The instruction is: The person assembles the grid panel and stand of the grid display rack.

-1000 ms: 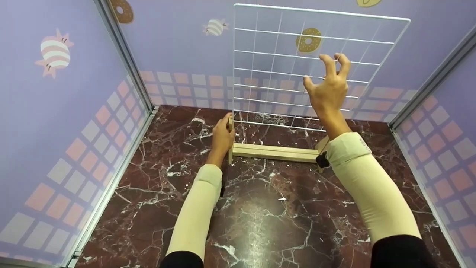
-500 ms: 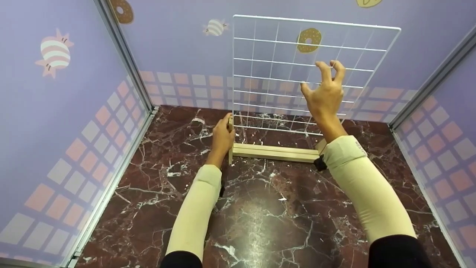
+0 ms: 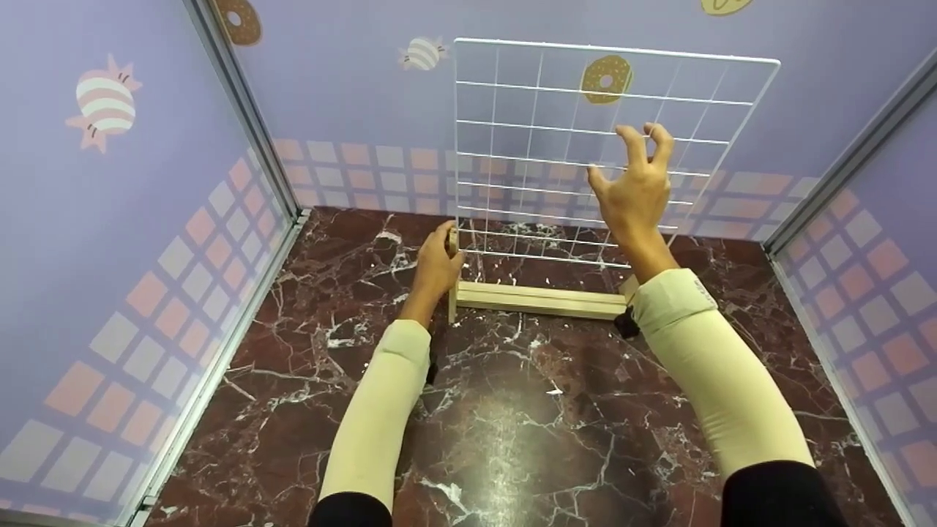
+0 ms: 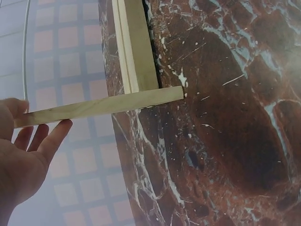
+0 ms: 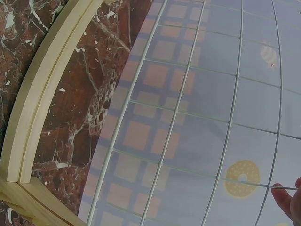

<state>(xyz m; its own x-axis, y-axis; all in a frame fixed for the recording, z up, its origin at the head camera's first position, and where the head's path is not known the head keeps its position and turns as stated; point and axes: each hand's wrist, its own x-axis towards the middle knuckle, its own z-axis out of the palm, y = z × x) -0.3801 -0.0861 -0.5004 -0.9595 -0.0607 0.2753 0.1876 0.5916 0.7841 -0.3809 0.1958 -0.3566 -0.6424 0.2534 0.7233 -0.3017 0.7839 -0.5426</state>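
Note:
A white wire grid panel rises above a pale wooden stand, its lower edge behind and above the stand's crossbar. My left hand grips the upper end of the left end board, thumb on one side and fingers on the other. The panel's left side comes down right at that hand. Higher up, my right hand holds the panel by its wires with bent fingers and spread thumb; one fingertip shows at a wire crossing. The right end board is partly hidden behind my right forearm in the head view.
The stand is on a dark red marbled surface with white veins. A lilac back wall printed with sweets and squares stands close behind the panel. Side walls enclose the left and right, with grey metal strips at the corners.
The wire grid panel has come down, along with my right hand, which also shifts slightly left. My left hand stays at the end board of the stand.

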